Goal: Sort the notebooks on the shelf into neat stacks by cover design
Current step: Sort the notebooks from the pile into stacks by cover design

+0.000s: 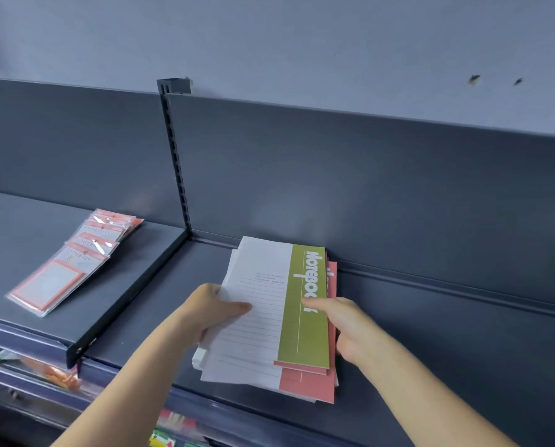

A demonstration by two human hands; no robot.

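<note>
A notebook stack (pixel 253 359) lies on the dark shelf (pixel 431 350), slightly fanned. A green-banded notebook (pixel 305 333) is on top and pink-banded notebooks (pixel 308 387) are beneath it. The left hand (pixel 205 314) grips the stack's left edge, thumb on the top cover. The right hand (pixel 343 330) holds its right edge, thumb pressing the green band. Well left of the stack, past a slotted post (pixel 174 156), lie red-bordered plastic packets (pixel 72 266).
</note>
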